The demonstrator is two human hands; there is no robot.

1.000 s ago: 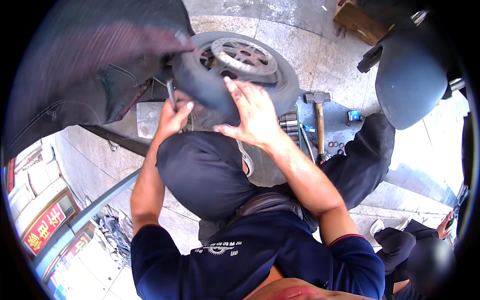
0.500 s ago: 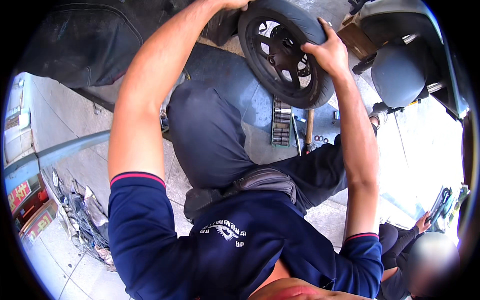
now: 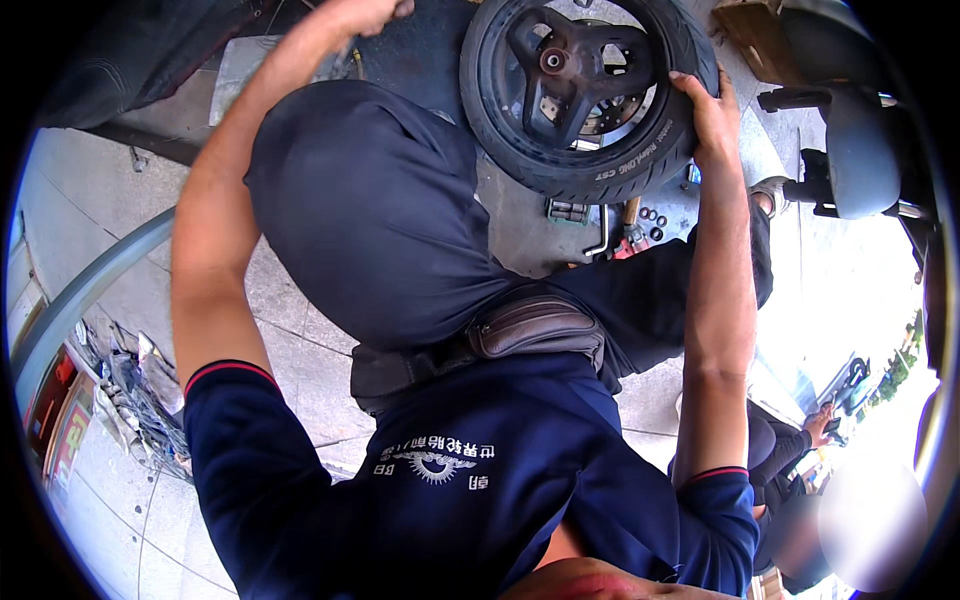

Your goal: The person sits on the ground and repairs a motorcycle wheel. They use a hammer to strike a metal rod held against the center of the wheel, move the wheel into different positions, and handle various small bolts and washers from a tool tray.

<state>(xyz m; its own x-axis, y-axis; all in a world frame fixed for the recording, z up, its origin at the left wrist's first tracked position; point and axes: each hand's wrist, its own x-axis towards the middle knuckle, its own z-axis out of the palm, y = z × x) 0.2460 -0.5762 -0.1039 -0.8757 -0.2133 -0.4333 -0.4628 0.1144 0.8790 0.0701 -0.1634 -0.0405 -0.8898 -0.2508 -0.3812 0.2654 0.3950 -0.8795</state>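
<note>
A motorcycle wheel [image 3: 625, 165] with a black tyre, dark spokes and a brake disc leans at the top centre, its hub facing me. My right hand [image 3: 715, 115] grips the tyre's right side, thumb over the sidewall and fingers around the tread. Away from the wheel, my left hand [image 3: 362, 14] is at the top edge beyond my raised knee. Its fingers are curled closed, and the frame edge and blur hide what they may hold. Below the tyre a socket set [image 3: 568, 212] in a green case is partly covered. Beside it lies a wooden handle [image 3: 631, 211].
Several small dark rings [image 3: 655, 222] and a red tool [image 3: 632, 243] lie near my right leg. A parked scooter [image 3: 865, 160] stands at the right, by a wooden box [image 3: 750, 35]. Another person's hand [image 3: 822, 425] shows at lower right. A bluish bar [image 3: 90, 275] crosses the left side.
My left hand has come off the wheel and moved left. The wheel has turned to show its face more fully, and its tyre covers more of the socket set. My right hand stays on the tyre.
</note>
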